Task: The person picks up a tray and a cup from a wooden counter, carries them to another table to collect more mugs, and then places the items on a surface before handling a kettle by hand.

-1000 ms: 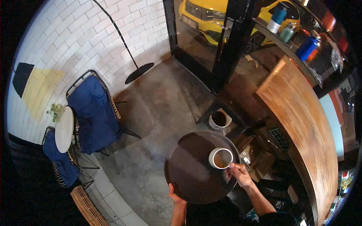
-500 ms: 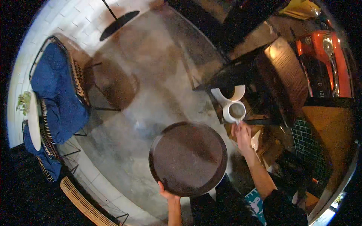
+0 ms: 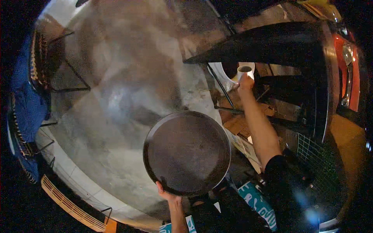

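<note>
A large round dark brown serving tray point(image 3: 188, 153) is held level in front of me. My left hand point(image 3: 169, 193) grips its near left edge, thumb over the rim and the other fingers hidden below. Out at arm's length to the right, my right hand point(image 3: 246, 83) is closed around a white mug point(image 3: 243, 73) with dark liquid in it. Just beyond the mug is a white round-rimmed container point(image 3: 217, 73) with a dark inside, partly covered by the mug and the hand. Whether mug and container touch, I cannot tell.
A dark table point(image 3: 272, 42) with thin metal legs stands at the upper right, its edge close above my right hand. Chairs with blue cloth point(image 3: 29, 112) line the left side. A wicker seat point(image 3: 70, 204) is at the lower left, and a green wire grid point(image 3: 314, 155) at the right.
My right hand has carried the mug farther forward, to the white container. The tray has shifted slightly forward and left in view. My view has swung to the right.
</note>
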`<state>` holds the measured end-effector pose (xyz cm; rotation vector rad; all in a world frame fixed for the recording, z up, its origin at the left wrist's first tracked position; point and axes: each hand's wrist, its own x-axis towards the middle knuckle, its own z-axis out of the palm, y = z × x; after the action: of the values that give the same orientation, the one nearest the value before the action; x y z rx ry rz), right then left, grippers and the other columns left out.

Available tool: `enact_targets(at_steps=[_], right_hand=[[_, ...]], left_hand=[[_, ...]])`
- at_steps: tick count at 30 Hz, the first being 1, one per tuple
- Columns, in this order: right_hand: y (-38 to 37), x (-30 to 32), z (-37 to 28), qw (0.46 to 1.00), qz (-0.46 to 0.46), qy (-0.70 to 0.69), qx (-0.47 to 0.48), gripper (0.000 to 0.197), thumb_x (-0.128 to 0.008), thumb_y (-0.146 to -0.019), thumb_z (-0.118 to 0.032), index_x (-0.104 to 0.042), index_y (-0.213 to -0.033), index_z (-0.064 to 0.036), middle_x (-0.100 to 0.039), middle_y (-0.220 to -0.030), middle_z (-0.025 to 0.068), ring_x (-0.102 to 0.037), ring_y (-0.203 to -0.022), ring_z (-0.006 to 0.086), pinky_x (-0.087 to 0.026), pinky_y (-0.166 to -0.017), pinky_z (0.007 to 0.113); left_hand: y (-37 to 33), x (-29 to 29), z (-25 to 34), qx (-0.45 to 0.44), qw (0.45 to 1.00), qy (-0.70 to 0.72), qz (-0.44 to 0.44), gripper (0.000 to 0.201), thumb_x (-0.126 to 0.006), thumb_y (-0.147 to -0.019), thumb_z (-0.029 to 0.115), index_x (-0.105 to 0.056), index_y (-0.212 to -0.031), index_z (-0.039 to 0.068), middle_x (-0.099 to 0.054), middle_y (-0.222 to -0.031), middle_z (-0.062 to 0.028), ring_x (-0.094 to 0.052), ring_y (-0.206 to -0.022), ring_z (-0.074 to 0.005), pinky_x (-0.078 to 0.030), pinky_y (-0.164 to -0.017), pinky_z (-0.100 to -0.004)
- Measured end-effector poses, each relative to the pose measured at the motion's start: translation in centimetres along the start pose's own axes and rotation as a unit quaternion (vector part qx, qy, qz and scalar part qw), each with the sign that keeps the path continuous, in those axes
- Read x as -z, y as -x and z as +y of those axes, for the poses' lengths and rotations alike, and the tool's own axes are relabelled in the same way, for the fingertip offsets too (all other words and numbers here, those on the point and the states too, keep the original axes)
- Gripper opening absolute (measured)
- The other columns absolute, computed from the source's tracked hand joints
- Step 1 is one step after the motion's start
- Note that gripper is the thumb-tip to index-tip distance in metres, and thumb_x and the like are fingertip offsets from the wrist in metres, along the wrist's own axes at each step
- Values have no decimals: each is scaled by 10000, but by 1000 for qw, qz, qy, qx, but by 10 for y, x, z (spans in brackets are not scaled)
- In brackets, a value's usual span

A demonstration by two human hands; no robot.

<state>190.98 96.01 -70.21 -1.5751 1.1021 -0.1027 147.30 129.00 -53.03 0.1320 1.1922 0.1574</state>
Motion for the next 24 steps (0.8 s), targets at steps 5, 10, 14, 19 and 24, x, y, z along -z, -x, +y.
enact_targets(at_steps=[5,10,14,19,24], right_hand=[[-65,22,14,877,69,432,198,448,-540,-846,-324,-584,-625,63,-618,-656,172,-587,-582,307,-471,-625,467],[-35,15,-6,816,103,527,215,328,-534,-853,-321,-656,-844,-17,-646,-918,216,-630,-819,383,-503,-738,493],[-33,22,-10,717,77,633,282,304,-583,-832,-328,-660,-960,-63,-643,-898,204,-638,-858,367,-516,-740,494],[-52,40,-16,620,104,680,378,231,-608,-801,-280,-663,-903,-80,-633,-856,181,-624,-910,341,-528,-702,461],[-32,27,-23,532,86,709,455,204,-624,-783,-243,-671,-878,-69,-628,-857,187,-594,-953,367,-534,-685,460]], left_hand=[[-6,-2,-1,-19,998,-20,51,564,-415,-932,446,-402,-1354,72,-463,-1337,-136,-465,-1171,-369,-372,-990,-520],[-9,-19,0,9,995,4,103,586,-420,-920,472,-409,-1354,77,-463,-1338,-135,-454,-1183,-365,-362,-999,-516],[-17,-5,0,-28,992,-66,101,623,-449,-896,508,-423,-1346,79,-458,-1344,-132,-433,-1203,-359,-346,-1003,-511],[-14,-29,-1,-43,990,-80,104,618,-469,-884,513,-450,-1324,80,-462,-1343,-120,-435,-1198,-353,-331,-1011,-502],[-13,-12,7,-33,991,-65,115,611,-481,-880,501,-446,-1326,85,-466,-1336,-118,-441,-1186,-354,-333,-1011,-501]])
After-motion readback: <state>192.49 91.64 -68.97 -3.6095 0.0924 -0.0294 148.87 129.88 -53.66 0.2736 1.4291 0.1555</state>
